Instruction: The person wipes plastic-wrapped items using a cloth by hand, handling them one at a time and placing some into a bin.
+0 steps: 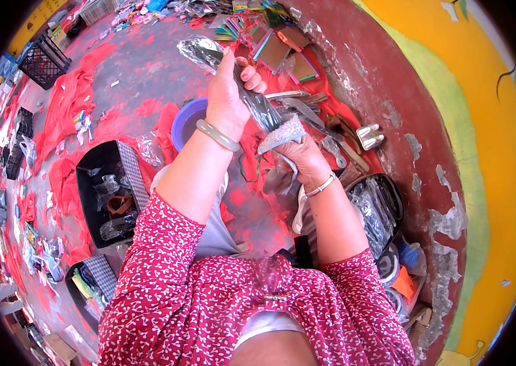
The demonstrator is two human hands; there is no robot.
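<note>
My left hand point(231, 91) is closed around a long, dark, flat object in clear plastic wrapping point(259, 111), whose exact kind I cannot make out. It slants from the upper left down toward my right hand point(308, 160). That hand grips a grey cloth point(283, 135), which is folded over the lower end of the wrapped object. The shiny clear wrapping sticks out beyond my left fingers. Beyond my right hand lie brushes and long-handled tools point(349, 146) on red sheeting.
A purple basin point(178, 127) stands left of my left forearm. Nearby is a black box with a checked side point(89, 213). A black bag point(399, 204) of wrapped items sits right, beside the peeling red wall point(413, 116). Notebooks point(273, 52) and a black crate point(50, 64) lie farther off.
</note>
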